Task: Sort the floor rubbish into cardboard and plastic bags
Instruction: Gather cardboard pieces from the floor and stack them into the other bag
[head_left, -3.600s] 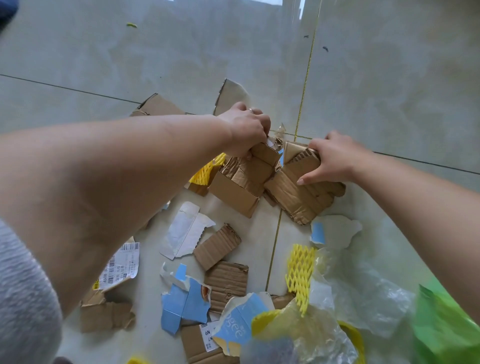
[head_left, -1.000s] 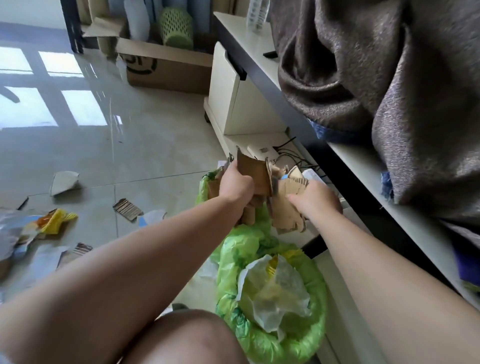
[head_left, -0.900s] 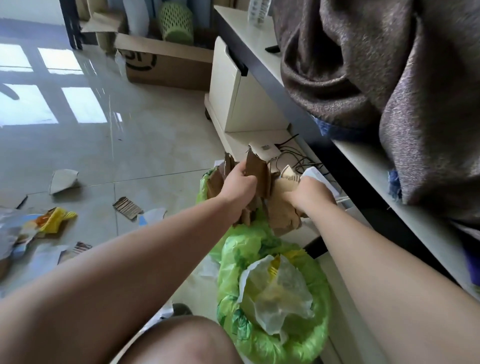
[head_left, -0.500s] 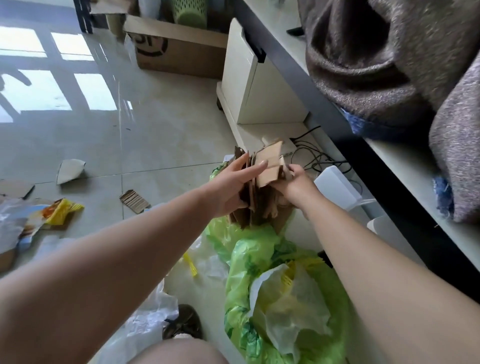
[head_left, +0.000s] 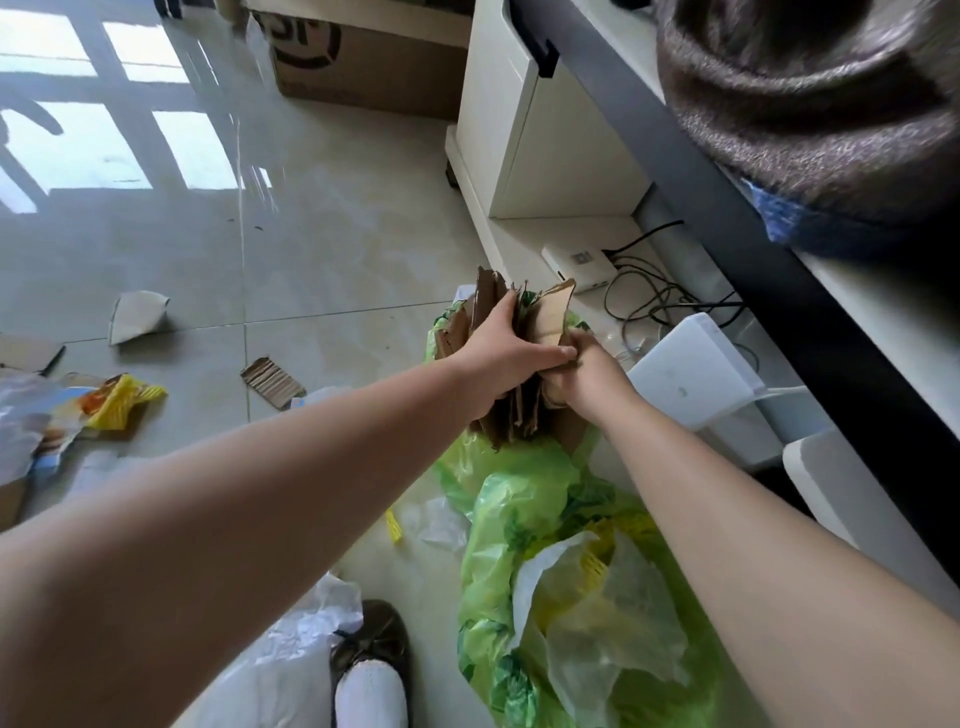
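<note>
Cardboard (head_left: 519, 358) is held as one upright sheaf between both hands, its long axis close to vertical, upper edges fanned above the fingers and lower edges pointing down. The left hand (head_left: 501, 358) is clamped on the near-left face of the sheaf, thumb laid across the front; the right hand (head_left: 576, 376) is closed on the right face, so each grip is pressed on the same bundle and the two hands touch at the thumb.

Directly beneath the lower edges lies the far green bag (head_left: 467, 467), its mouth only partly seen behind the sheaf. A second green bag (head_left: 519, 597), nearer the body, is seen to contain clear film and yellow netting, so it is judged to be the plastic bag, and the far one the cardboard bag.

The coming move is judged to turn on that vertical line: the bundle is to be lowered straight down, or released, with no sideways travel needed. Neither hand is clearly nearer the opening.

More scraps (head_left: 272, 382) are left on the floor (head_left: 337, 234) to the left, well apart.
</note>
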